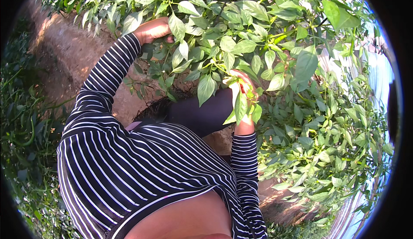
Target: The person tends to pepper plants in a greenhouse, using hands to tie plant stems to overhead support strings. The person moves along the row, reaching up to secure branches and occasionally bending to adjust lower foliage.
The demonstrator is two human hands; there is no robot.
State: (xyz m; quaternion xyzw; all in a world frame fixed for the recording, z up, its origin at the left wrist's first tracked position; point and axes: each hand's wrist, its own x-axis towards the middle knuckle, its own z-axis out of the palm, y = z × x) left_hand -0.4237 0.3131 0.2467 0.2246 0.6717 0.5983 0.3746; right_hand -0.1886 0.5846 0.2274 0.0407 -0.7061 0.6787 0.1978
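Leafy pepper plants (245,45) fill the space before me, with long green peppers (280,38) among the leaves. My left hand (155,30) reaches into the foliage at the upper left; leaves cover its fingertips, so what it touches is hidden. My right hand (246,87) is at the plant's lower edge, its fingers curled around a leafy pepper shoot (241,105) whose leaves hang over the palm and wrist.
Bare brown soil (64,58) runs along the left, with darker pepper plants (19,110) beyond it. My bent leg in dark trousers (201,111) is below the foliage. More plants (322,142) and pale plastic sheeting (379,71) stand on the right.
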